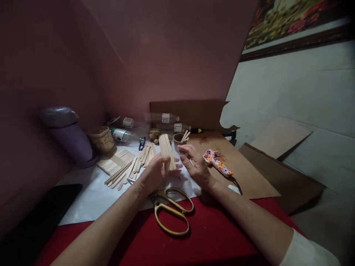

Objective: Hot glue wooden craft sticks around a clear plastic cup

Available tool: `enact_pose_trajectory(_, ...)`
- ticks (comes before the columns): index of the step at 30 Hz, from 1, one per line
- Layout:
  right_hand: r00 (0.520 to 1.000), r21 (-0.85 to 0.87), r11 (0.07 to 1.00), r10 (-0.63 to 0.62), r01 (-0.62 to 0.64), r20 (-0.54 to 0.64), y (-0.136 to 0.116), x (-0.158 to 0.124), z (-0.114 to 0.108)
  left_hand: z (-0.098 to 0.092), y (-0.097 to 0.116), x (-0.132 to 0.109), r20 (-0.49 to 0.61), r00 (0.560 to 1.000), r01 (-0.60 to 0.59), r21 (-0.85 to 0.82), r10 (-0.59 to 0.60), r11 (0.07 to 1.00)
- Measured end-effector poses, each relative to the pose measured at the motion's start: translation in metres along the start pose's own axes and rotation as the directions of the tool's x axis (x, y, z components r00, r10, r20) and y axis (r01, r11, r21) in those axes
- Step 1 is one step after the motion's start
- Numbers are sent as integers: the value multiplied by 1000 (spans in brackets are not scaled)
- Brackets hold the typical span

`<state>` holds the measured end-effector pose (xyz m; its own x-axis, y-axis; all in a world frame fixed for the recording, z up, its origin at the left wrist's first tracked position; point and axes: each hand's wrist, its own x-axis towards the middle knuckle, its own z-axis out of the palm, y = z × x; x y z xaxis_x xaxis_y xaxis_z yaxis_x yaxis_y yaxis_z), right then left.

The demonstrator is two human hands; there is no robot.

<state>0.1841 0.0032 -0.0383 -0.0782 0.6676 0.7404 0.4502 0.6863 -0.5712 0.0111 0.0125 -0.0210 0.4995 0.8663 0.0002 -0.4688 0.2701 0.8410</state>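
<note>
My left hand [156,170] is wrapped round a pale wooden piece made of craft sticks [166,147], held up above the table with two faces showing. To its right, my right hand [196,166] has its thumb and fingers apart, and I see nothing in it. Just below my left wrist lies a pair of scissors [174,212] with yellowish handles; my left hand and arm hide part of the blades. Loose craft sticks [142,159] are spread left of the held piece, beside a banded stack of sticks [118,162]. A flowered glue gun [217,162] rests right of my right hand.
Behind the held piece stands a cup with sticks [181,138]. Clear plastic bottles [124,135] lie along the back, near a brown twine ball [154,135]. A purple flask [69,136] and a woven-looking basket [102,140] stand left. Cardboard [249,181] covers the right side.
</note>
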Motion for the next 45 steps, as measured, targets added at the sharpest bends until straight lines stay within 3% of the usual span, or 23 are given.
enact_pose_trajectory(9,999,-10,1000,-27,27,30,-1,-2,2,9,1,-3,-63,998,9,-28,-11,1000)
enact_pose_trajectory(15,998,-2,999,-37,37,43,-7,-2,3,12,2,-6,-129,992,6,39,-1,999)
enact_pose_trajectory(20,999,14,999,37,-37,-24,-5,-4,4,9,5,-3,-210,977,-37,29,42,999)
enact_pose_trajectory(25,965,88,973,223,-212,-137,0,2,5,-7,25,4,-359,916,-174,40,177,984)
enact_pose_trajectory(30,913,382,880,368,-283,-173,-8,18,-1,-23,45,5,-469,833,-311,43,294,949)
enact_pose_trajectory(33,889,476,820,431,-317,-151,-18,26,-9,-27,46,6,-464,828,-319,70,314,945)
enact_pose_trajectory(39,873,466,786,484,-407,-53,-41,37,-27,-20,36,5,-365,875,-295,122,320,948)
enact_pose_trajectory(42,880,392,815,474,-427,-28,-44,44,-34,-16,34,4,-330,885,-301,132,329,944)
enact_pose_trajectory(45,896,231,867,440,-441,57,-38,49,-34,-19,35,6,-348,853,-348,174,388,921)
